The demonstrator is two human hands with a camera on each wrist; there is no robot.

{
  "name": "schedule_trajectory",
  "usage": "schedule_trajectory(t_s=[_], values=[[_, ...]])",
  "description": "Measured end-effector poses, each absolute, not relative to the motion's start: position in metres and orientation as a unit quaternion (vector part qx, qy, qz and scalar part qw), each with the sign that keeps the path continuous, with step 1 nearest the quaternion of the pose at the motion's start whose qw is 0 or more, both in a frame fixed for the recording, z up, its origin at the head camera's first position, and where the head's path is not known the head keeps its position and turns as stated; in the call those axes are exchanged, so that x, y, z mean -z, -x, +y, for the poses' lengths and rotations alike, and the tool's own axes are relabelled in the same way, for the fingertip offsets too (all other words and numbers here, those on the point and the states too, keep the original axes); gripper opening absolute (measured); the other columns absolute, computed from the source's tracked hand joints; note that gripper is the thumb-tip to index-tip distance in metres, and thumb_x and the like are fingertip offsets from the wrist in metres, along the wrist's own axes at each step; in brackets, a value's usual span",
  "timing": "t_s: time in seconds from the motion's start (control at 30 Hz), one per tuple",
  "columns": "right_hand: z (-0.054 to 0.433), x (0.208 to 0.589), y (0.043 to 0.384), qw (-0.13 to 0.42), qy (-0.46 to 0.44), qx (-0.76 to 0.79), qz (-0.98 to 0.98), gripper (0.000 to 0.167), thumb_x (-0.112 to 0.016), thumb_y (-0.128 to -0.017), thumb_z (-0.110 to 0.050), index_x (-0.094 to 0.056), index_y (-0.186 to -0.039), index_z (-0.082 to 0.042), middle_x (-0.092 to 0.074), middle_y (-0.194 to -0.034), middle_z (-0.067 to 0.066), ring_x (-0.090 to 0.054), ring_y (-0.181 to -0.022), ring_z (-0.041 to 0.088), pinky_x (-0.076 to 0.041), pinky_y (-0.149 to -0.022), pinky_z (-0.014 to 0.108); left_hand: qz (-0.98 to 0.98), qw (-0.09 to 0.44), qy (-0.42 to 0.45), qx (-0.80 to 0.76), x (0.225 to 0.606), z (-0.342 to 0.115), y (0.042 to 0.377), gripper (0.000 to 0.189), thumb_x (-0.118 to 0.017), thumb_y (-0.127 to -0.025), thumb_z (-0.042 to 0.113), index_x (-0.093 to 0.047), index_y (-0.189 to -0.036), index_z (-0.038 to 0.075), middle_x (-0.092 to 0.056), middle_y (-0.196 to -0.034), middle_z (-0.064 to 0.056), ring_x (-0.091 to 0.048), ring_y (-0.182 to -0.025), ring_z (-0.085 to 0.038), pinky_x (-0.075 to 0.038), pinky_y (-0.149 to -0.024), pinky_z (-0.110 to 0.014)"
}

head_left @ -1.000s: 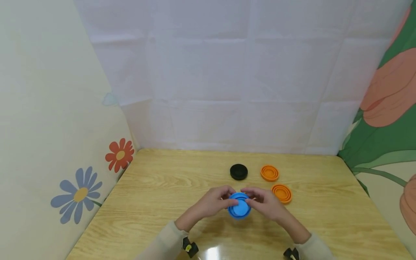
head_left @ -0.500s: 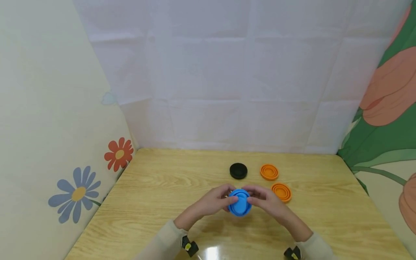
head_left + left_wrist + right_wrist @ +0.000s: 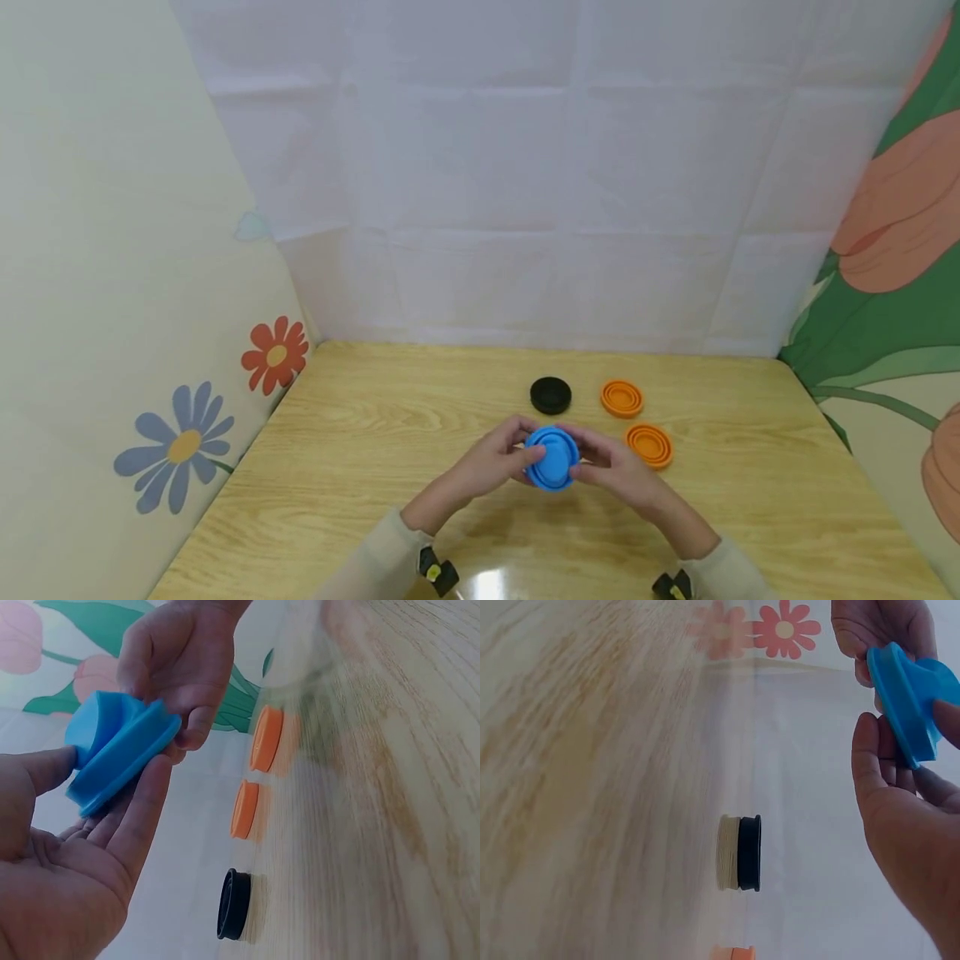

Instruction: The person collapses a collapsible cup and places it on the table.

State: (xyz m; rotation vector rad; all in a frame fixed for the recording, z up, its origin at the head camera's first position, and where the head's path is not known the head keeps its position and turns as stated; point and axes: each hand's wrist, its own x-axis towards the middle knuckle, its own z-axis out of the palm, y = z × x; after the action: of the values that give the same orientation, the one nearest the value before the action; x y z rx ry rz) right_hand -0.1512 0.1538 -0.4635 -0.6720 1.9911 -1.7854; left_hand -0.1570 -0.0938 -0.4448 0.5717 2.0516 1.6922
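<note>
A blue collapsible cup (image 3: 557, 468), seemingly of soft rubber, is held above the table between both hands. My left hand (image 3: 489, 460) grips its left side, the thumb lying on the inner part and the fingers behind the rim. On the other side my right hand (image 3: 621, 472) pinches the rim between thumb and fingers. From the left wrist view, the blue cup (image 3: 112, 754) looks partly folded, with its middle bulging out unevenly on the thumb side. The right wrist view shows the same bulge beside a flat, wide rim.
Farther back on the wooden table (image 3: 390, 400) lies a flattened black cup (image 3: 551, 396). Two flattened orange cups, one behind (image 3: 622, 399) and one nearer (image 3: 649, 447), lie to its right. A white cloth (image 3: 465, 208) hangs behind the table, with flower-patterned panels at both sides.
The blue cup has shifted slightly away from the body and its opening has tilted. Its inner disc sits more centred within the rim. The black and orange cups stay put.
</note>
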Motion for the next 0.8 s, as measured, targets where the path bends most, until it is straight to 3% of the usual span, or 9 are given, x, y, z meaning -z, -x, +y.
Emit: schedule_trajectory(t_s=[0.13, 0.37, 0.63, 0.8], values=[[0.1546, 0.4633, 0.1512, 0.192, 0.236, 0.638, 0.708, 0.059, -0.061, -0.103, -0.018, -0.038, -0.153, 0.002, -0.043, -0.151, 0.029, -0.055, -0.128, 0.031, -0.053, -0.099, 0.028, 0.730, 0.221, -0.219, -0.609, 0.4442, -0.0941, 0.1579, 0.047, -0.058, -0.105, 0.024, -0.044, -0.143, 0.001, -0.061, -0.119, -0.016, -0.069, -0.101, -0.023, -0.062, -0.082, -0.041], [0.1563, 0.4630, 0.1528, 0.182, 0.193, 0.668, 0.696, 0.059, -0.061, -0.103, -0.021, -0.039, -0.151, 0.005, -0.053, -0.141, 0.024, -0.061, -0.118, 0.014, -0.053, -0.098, 0.027, 0.703, 0.224, -0.210, -0.642, 0.4451, -0.0959, 0.1597, 0.045, -0.060, -0.104, 0.020, -0.040, -0.136, -0.004, -0.064, -0.123, -0.020, -0.068, -0.103, -0.023, -0.061, -0.086, -0.040], [0.1554, 0.4588, 0.1515, 0.208, 0.208, 0.659, 0.692, 0.065, -0.064, -0.101, -0.019, -0.033, -0.155, 0.001, -0.043, -0.153, 0.025, -0.057, -0.127, 0.020, -0.052, -0.101, 0.029, 0.678, 0.205, -0.184, -0.681, 0.4484, -0.0941, 0.1584, 0.048, -0.061, -0.103, 0.021, -0.034, -0.134, -0.003, -0.060, -0.123, -0.021, -0.068, -0.103, -0.023, -0.059, -0.089, -0.046], [0.1563, 0.4608, 0.1519, 0.192, 0.198, 0.660, 0.699, 0.061, -0.061, -0.103, -0.021, -0.036, -0.154, 0.003, -0.044, -0.151, 0.027, -0.058, -0.126, 0.019, -0.053, -0.100, 0.030, 0.680, 0.198, -0.170, -0.685, 0.4520, -0.0953, 0.1591, 0.044, -0.059, -0.104, 0.025, -0.040, -0.132, -0.004, -0.061, -0.115, -0.016, -0.068, -0.096, -0.019, -0.061, -0.085, -0.043]])
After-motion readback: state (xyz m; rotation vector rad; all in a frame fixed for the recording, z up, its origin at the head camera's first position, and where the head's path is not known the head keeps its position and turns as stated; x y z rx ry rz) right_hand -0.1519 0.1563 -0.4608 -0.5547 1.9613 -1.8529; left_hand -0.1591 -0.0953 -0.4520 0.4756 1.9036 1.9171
